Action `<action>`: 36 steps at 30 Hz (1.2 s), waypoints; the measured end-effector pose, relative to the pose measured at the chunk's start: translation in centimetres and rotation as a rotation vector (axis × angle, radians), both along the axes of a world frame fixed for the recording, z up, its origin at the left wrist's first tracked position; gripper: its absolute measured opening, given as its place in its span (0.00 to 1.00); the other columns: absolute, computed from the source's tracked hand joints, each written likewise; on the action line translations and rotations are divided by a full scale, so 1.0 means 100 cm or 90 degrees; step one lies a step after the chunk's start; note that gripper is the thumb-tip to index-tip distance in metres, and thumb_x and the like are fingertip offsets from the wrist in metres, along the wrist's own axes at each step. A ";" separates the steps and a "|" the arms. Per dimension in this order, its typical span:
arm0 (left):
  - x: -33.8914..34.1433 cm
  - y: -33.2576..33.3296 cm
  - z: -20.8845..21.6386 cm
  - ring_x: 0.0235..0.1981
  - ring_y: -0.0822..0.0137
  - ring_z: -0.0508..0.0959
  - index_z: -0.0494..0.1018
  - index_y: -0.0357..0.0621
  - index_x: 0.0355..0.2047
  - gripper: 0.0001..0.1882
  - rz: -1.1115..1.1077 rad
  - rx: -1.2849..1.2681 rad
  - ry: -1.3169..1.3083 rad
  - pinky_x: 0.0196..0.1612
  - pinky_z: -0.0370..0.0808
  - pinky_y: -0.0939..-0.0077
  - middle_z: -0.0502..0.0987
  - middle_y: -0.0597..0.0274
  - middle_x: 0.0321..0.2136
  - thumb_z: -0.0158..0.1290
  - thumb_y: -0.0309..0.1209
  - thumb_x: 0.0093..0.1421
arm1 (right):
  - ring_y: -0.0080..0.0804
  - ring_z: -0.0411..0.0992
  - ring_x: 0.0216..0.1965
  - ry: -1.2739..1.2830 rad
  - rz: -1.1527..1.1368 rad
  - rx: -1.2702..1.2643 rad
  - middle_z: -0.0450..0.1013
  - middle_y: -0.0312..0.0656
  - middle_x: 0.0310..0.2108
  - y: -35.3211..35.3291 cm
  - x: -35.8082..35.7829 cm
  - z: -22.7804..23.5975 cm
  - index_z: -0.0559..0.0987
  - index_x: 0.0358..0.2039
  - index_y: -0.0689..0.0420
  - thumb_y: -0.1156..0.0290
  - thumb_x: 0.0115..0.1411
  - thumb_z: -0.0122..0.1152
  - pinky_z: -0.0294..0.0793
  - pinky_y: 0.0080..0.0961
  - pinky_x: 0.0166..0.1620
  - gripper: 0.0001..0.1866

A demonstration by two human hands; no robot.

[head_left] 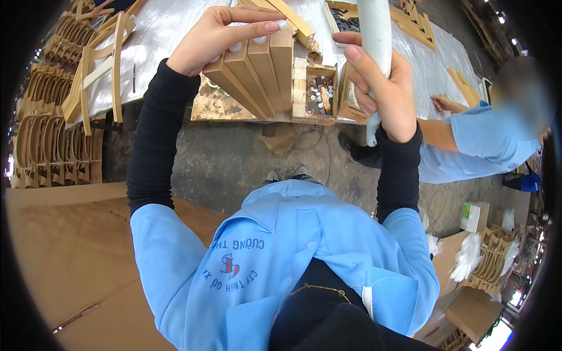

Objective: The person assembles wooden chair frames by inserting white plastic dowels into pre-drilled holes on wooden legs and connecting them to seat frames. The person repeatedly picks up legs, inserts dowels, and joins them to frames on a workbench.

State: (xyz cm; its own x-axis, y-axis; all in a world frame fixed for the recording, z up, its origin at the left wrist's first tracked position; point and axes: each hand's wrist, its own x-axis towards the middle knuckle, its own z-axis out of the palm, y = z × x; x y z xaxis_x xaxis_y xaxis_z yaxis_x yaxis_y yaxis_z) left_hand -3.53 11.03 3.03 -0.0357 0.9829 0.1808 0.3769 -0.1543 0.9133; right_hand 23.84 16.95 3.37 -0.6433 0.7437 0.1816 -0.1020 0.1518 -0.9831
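Several pale wooden bars [260, 73] stand side by side at the table's near edge, with round white caps [260, 40] on their upper ends. My left hand [225, 32] reaches over these ends. Its thumb and forefinger close around a white cap [281, 24] on the rightmost bar. My right hand [386, 82] grips a long, pale, rounded tool [376, 35], raised upright to the right of the bars. What the tool's upper end looks like is cut off by the frame. Between my hands sits a small wooden box [297, 88] with small loose pieces inside.
A silvery sheet covers the table [158, 47]. Curved wooden frames [117, 70] lie at left, beside stacked frames [58, 146]. Dark pieces fill a tray [345, 20] at the back. A co-worker in blue [480, 137] stands close on my right. Cardboard [70, 251] lies behind me at left.
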 end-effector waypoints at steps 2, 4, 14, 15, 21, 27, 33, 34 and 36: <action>-0.007 0.002 0.002 0.39 0.77 0.80 0.81 0.45 0.50 0.17 0.015 -0.094 0.007 0.37 0.74 0.86 0.82 0.61 0.43 0.61 0.37 0.63 | 0.09 0.52 0.11 -0.009 -0.021 -0.006 0.58 0.26 0.16 0.000 0.008 -0.005 0.76 0.53 0.65 0.60 0.68 0.58 0.49 0.12 0.15 0.22; -0.007 0.002 -0.001 0.33 0.80 0.78 0.81 0.44 0.49 0.17 0.018 -0.099 0.018 0.31 0.71 0.89 0.83 0.62 0.39 0.60 0.37 0.63 | 0.09 0.52 0.11 -0.022 -0.036 -0.004 0.58 0.26 0.16 -0.001 0.015 -0.008 0.76 0.53 0.65 0.60 0.68 0.58 0.49 0.12 0.15 0.22; -0.007 0.006 -0.005 0.17 0.88 0.64 0.81 0.44 0.49 0.16 -0.015 -0.056 -0.002 0.18 0.57 0.92 0.82 0.69 0.31 0.59 0.36 0.64 | 0.13 0.59 0.15 -0.143 -0.052 0.085 0.65 0.28 0.18 0.003 0.041 -0.005 0.77 0.50 0.61 0.62 0.66 0.62 0.57 0.17 0.19 0.18; -0.006 0.005 0.000 0.19 0.88 0.67 0.81 0.44 0.49 0.16 -0.019 -0.095 0.001 0.19 0.61 0.92 0.82 0.68 0.33 0.59 0.36 0.64 | 0.14 0.60 0.17 -0.176 -0.064 0.151 0.66 0.28 0.19 0.009 0.045 -0.005 0.77 0.51 0.61 0.61 0.66 0.61 0.58 0.18 0.20 0.19; -0.006 0.006 -0.007 0.38 0.76 0.81 0.80 0.42 0.49 0.16 -0.019 -0.045 0.013 0.42 0.77 0.84 0.83 0.59 0.41 0.59 0.36 0.64 | 0.20 0.64 0.24 -0.397 -0.058 0.442 0.67 0.36 0.23 0.044 0.067 0.058 0.76 0.52 0.58 0.54 0.69 0.55 0.64 0.22 0.25 0.21; -0.009 0.003 -0.012 0.41 0.73 0.81 0.80 0.41 0.49 0.17 0.009 -0.031 0.065 0.45 0.77 0.83 0.83 0.57 0.42 0.60 0.37 0.63 | 0.14 0.55 0.19 -0.531 0.030 0.541 0.56 0.30 0.20 0.052 0.069 0.072 0.74 0.49 0.63 0.56 0.71 0.52 0.63 0.15 0.23 0.21; 0.001 0.000 -0.002 0.44 0.66 0.82 0.77 0.39 0.54 0.29 0.022 0.039 0.115 0.48 0.77 0.75 0.83 0.54 0.41 0.65 0.43 0.57 | 0.16 0.61 0.23 -0.442 -0.053 0.596 0.62 0.36 0.21 0.041 0.069 0.080 0.72 0.47 0.63 0.57 0.70 0.54 0.66 0.17 0.24 0.19; 0.007 -0.017 -0.001 0.43 0.64 0.82 0.75 0.39 0.55 0.32 0.055 0.075 0.217 0.48 0.77 0.73 0.83 0.53 0.40 0.67 0.45 0.54 | 0.16 0.60 0.22 -0.388 0.028 0.797 0.61 0.35 0.21 0.050 0.055 0.063 0.72 0.47 0.63 0.57 0.70 0.55 0.66 0.17 0.24 0.20; 0.015 -0.029 -0.003 0.42 0.60 0.83 0.72 0.37 0.57 0.40 0.058 0.176 0.405 0.46 0.78 0.71 0.83 0.49 0.39 0.69 0.49 0.50 | 0.17 0.60 0.22 -0.491 0.071 0.684 0.63 0.34 0.22 0.042 0.048 0.056 0.71 0.50 0.63 0.57 0.69 0.56 0.65 0.18 0.26 0.21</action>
State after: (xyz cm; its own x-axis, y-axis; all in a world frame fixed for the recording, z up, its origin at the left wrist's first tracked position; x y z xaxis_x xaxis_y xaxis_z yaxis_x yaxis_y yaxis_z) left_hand -2.01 8.10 2.72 0.0804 0.8962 0.4363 0.8478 -0.2917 0.4430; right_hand 28.67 21.15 8.94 -0.8939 0.3983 0.2057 0.3624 0.9122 -0.1913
